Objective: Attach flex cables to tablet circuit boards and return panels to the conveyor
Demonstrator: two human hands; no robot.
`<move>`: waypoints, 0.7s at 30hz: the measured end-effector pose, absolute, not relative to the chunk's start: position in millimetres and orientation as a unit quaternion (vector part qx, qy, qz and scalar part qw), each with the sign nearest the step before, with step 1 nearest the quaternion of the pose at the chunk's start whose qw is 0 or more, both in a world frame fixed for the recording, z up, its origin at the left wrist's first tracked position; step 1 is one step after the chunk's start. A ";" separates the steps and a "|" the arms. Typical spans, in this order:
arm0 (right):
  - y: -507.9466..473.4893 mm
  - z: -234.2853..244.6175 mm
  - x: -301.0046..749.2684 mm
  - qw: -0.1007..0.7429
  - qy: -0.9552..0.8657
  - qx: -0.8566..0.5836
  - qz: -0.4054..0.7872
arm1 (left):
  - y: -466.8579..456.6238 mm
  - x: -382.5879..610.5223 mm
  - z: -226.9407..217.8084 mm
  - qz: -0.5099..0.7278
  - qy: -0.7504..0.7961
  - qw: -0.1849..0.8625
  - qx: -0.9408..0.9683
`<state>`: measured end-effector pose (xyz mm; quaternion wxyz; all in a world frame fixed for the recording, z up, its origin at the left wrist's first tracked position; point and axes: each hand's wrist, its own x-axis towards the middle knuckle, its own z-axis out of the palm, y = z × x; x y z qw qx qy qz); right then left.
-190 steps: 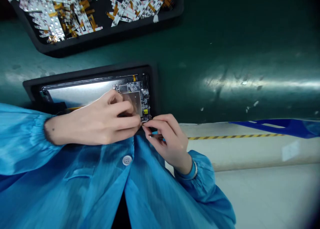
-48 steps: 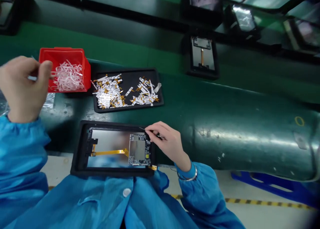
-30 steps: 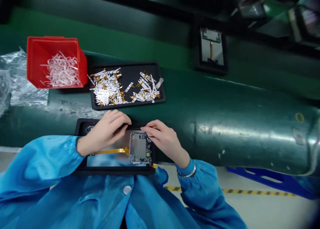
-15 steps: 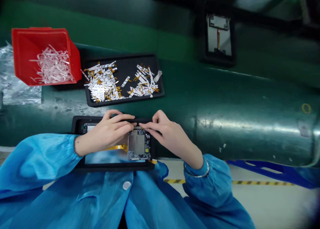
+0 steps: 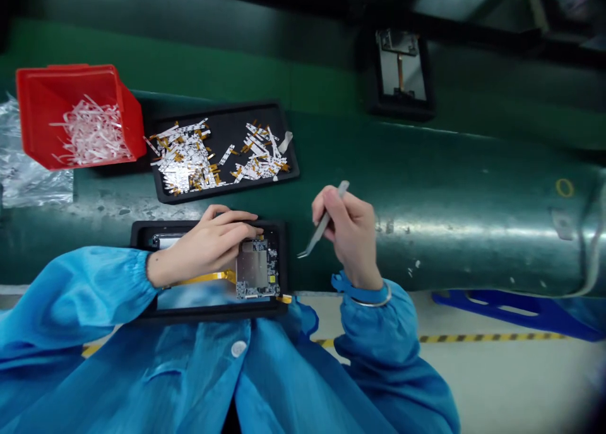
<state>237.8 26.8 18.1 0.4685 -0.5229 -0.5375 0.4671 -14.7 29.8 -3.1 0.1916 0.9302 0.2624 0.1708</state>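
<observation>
My left hand (image 5: 214, 243) lies over the black tray (image 5: 142, 232), its fingers stretched out and the fingertips at the top edge of a circuit board (image 5: 253, 270). The board sits at the right end of a tablet-like device in that tray. A yellow-orange ribbon cable (image 5: 208, 277) runs left from the board under my hand. To the right of the tray, my right hand (image 5: 350, 232) grips a pair of tweezers (image 5: 322, 224). Their bent tips point down and left, apart from the board.
A shallow black tray (image 5: 227, 115) holds two heaps of white and amber flex strips. Left of it stands a red bin (image 5: 40, 118) with white paper-like strips, beside clear plastic (image 5: 35, 181). A second device in a black frame (image 5: 402, 74) lies farther back right on the green surface.
My right hand has moved right, away from the board, and tweezers now show in its grip. My left hand stays on the device. The view has shifted slightly.
</observation>
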 end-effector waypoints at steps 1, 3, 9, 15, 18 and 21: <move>27.3 11.4 233.4 0.468 -0.503 -0.522 0.506 | 29.3 -15.3 -4.3 0.166 0.252 0.175 0.937; 28.0 -1.6 225.6 0.446 -0.457 -0.494 0.590 | 27.9 -17.0 -6.2 0.156 0.232 0.145 0.949; 23.7 -14.0 220.1 0.415 -0.435 -0.460 0.653 | 24.8 -18.5 -8.5 0.145 0.227 0.120 0.955; 23.9 -12.9 220.6 0.415 -0.434 -0.464 0.651 | 25.5 -16.3 -5.3 0.144 0.221 0.107 0.959; 24.7 -14.5 220.2 0.416 -0.431 -0.463 0.653 | 26.6 -16.8 -1.5 0.141 0.216 0.107 0.960; 24.4 -15.6 220.1 0.425 -0.423 -0.469 0.648 | 25.2 -18.4 3.3 0.134 0.217 0.100 0.962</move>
